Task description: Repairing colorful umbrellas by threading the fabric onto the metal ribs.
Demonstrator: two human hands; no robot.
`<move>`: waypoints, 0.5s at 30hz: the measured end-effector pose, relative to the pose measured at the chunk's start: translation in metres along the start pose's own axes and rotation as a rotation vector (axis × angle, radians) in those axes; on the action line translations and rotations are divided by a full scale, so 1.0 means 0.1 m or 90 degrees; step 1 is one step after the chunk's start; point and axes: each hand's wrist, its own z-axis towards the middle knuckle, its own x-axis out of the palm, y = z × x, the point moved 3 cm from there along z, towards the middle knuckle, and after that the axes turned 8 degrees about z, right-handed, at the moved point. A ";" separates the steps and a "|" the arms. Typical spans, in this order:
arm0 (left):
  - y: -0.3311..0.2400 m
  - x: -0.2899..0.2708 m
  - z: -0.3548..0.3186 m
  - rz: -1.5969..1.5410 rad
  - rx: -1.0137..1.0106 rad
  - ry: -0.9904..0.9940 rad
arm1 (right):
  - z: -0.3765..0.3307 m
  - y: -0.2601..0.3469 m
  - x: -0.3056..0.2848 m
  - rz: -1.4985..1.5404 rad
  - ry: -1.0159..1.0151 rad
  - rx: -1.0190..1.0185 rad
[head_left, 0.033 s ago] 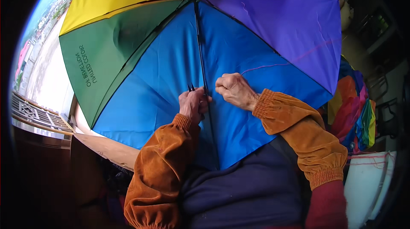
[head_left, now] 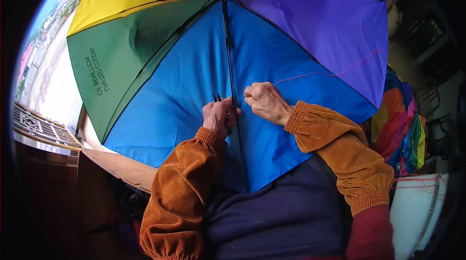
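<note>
Our navy clothing (head_left: 276, 219) sits at the near edge of the open umbrella (head_left: 204, 61). Our left hand (head_left: 219, 116) grips the umbrella's black rib (head_left: 229, 66), two dark points (head_left: 219, 97) poking out. Our right hand (head_left: 267, 102) is clenched over the umbrella's blue panel (head_left: 272, 51); we can't tell on what. Pink thread (head_left: 310, 73) crosses the umbrella; cloth heap (head_left: 398, 119) right of it, railing (head_left: 43, 128) left.

Orange-brown oversleeves (head_left: 182, 192), gathered cuffs (head_left: 295, 117), maroon sleeve (head_left: 371, 233)

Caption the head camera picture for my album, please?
Left hand at a dark rib, right hand alongside, under a colourful open umbrella.
</note>
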 end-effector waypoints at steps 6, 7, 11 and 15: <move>0.28 0.10 0.12 -0.046 0.021 -0.023 | -0.11 -0.01 0.04 -0.241 0.043 0.065; 0.29 0.12 0.12 -0.045 0.015 -0.030 | -0.14 -0.02 0.06 -0.252 0.051 0.077; 0.27 0.15 0.11 -0.065 -0.010 -0.116 | -0.19 -0.04 0.09 -0.212 0.067 0.078; 0.22 0.23 0.01 -0.049 -0.028 -0.145 | -0.23 -0.09 0.08 -0.204 0.086 0.051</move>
